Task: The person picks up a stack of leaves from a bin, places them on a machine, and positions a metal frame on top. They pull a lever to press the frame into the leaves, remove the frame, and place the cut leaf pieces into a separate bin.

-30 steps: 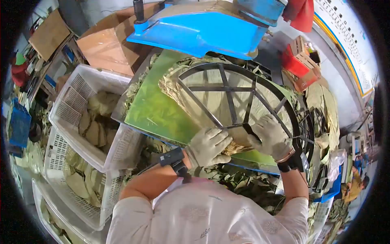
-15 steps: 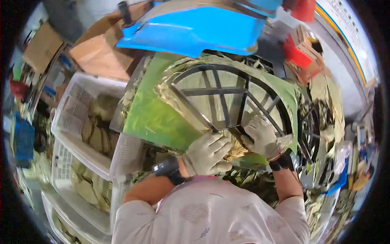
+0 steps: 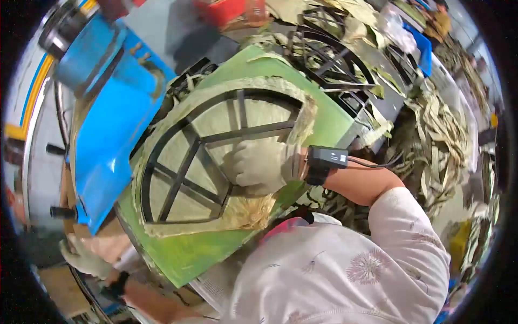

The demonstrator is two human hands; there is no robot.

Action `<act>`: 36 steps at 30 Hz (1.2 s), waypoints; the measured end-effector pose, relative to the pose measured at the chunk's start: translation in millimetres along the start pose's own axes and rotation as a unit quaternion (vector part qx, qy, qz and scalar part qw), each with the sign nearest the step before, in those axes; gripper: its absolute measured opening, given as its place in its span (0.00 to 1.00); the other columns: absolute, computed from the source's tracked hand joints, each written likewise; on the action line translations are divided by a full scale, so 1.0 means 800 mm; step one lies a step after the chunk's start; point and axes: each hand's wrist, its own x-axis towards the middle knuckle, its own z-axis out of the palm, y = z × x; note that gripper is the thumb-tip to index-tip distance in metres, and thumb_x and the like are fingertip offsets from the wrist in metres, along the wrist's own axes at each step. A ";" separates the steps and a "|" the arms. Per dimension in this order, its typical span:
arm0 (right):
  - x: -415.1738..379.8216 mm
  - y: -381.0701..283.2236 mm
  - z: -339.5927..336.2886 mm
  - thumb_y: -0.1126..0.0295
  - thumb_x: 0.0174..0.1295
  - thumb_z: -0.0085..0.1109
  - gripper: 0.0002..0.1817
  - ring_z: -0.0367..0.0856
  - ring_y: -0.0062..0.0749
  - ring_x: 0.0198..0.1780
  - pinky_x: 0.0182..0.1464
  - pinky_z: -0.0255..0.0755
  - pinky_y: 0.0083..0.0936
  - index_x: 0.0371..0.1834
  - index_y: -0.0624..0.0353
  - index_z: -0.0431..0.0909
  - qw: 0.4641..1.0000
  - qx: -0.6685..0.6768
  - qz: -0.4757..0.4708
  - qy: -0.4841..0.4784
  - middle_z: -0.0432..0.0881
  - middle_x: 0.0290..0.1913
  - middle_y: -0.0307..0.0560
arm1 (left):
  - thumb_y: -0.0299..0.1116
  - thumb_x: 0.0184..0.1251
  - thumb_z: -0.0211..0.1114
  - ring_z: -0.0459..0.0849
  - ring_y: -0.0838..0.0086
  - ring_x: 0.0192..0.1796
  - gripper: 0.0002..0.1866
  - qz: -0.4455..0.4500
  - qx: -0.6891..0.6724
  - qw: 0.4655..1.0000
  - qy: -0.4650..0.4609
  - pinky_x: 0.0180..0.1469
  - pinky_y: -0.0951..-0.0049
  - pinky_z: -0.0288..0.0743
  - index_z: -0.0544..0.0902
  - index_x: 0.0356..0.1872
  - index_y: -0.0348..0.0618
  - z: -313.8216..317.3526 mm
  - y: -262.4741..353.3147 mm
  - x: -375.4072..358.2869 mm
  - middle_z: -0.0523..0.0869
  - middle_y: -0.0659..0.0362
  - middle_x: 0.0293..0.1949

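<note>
A black fan-shaped cutting die (image 3: 190, 162) with inner struts lies on layers of pale greenish sheet material (image 3: 216, 116). Under the stack is a green cutting board (image 3: 183, 256). My right hand (image 3: 258, 164), in a pale glove, rests at the die's near side with fingers curled over its frame. Their tips are partly hidden. My left hand (image 3: 86, 258), also gloved, is off at the lower left, with its fingers apart and nothing in them. It is just below a black handle (image 3: 63, 212) on the blue press arm (image 3: 108, 129).
Another black die (image 3: 337, 62) lies among scraps at the upper right. A heap of offcut strips (image 3: 437, 140) is at the right. Red containers (image 3: 221, 11) stand at the back, and a person (image 3: 440, 21) is at the far upper right.
The view has swung round, so the blue press arm now appears at left. My left hand has left the die and reached out towards the press handle; my right hand stays at the die.
</note>
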 end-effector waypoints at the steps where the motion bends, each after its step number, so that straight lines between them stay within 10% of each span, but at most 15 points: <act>1: -0.002 0.001 0.000 0.53 0.54 0.66 0.14 0.81 0.43 0.53 0.61 0.71 0.42 0.38 0.48 0.86 1.000 -0.003 0.014 0.004 0.85 0.40 0.43 | 0.54 0.71 0.67 0.79 0.55 0.65 0.39 -0.055 0.023 0.998 0.018 0.67 0.58 0.72 0.73 0.70 0.30 0.015 0.005 0.027 0.78 0.43 0.68; 5: 0.000 0.000 0.000 0.54 0.55 0.65 0.13 0.81 0.45 0.53 0.61 0.71 0.44 0.37 0.48 0.86 0.998 0.026 0.036 -0.040 0.85 0.39 0.44 | 0.55 0.71 0.66 0.79 0.52 0.65 0.39 -0.106 -0.149 0.980 -0.074 0.67 0.59 0.73 0.72 0.72 0.33 0.087 -0.110 0.167 0.77 0.42 0.69; 6: -0.001 0.001 0.004 0.53 0.56 0.65 0.13 0.82 0.44 0.50 0.59 0.72 0.43 0.34 0.50 0.85 0.999 0.023 0.028 -0.015 0.84 0.37 0.43 | 0.52 0.72 0.66 0.79 0.53 0.64 0.37 0.133 -0.010 0.986 -0.097 0.66 0.59 0.74 0.73 0.71 0.33 0.113 -0.174 0.218 0.78 0.43 0.68; 8: -0.002 0.002 0.006 0.53 0.57 0.66 0.13 0.82 0.43 0.47 0.57 0.73 0.42 0.31 0.51 0.84 0.999 0.022 0.023 0.009 0.84 0.35 0.42 | 0.43 0.74 0.65 0.81 0.56 0.60 0.29 -0.156 -0.163 0.955 -0.191 0.63 0.60 0.75 0.77 0.67 0.31 0.133 -0.114 0.218 0.81 0.46 0.64; 17: 0.000 0.001 -0.001 0.55 0.58 0.65 0.13 0.80 0.49 0.48 0.58 0.71 0.45 0.34 0.54 0.83 0.999 0.029 0.005 0.016 0.83 0.37 0.46 | 0.46 0.73 0.63 0.83 0.60 0.53 0.25 -0.024 -0.050 0.986 -0.155 0.58 0.59 0.76 0.85 0.58 0.36 0.107 -0.110 0.186 0.87 0.49 0.55; 30: 0.001 -0.001 -0.002 0.54 0.59 0.65 0.16 0.81 0.51 0.53 0.59 0.74 0.45 0.41 0.55 0.84 0.999 0.031 -0.004 0.035 0.84 0.45 0.50 | 0.48 0.73 0.66 0.87 0.57 0.49 0.24 0.023 0.011 0.991 0.132 0.56 0.62 0.77 0.88 0.47 0.31 -0.065 0.114 -0.110 0.90 0.46 0.47; 36: 0.025 -0.066 -0.051 0.57 0.61 0.65 0.15 0.81 0.53 0.49 0.52 0.76 0.45 0.42 0.57 0.81 0.944 0.167 -0.065 0.276 0.83 0.45 0.52 | 0.53 0.85 0.45 0.83 0.65 0.46 0.30 0.172 -0.277 0.944 -0.059 0.51 0.62 0.77 0.82 0.50 0.32 -0.114 0.188 -0.206 0.85 0.50 0.42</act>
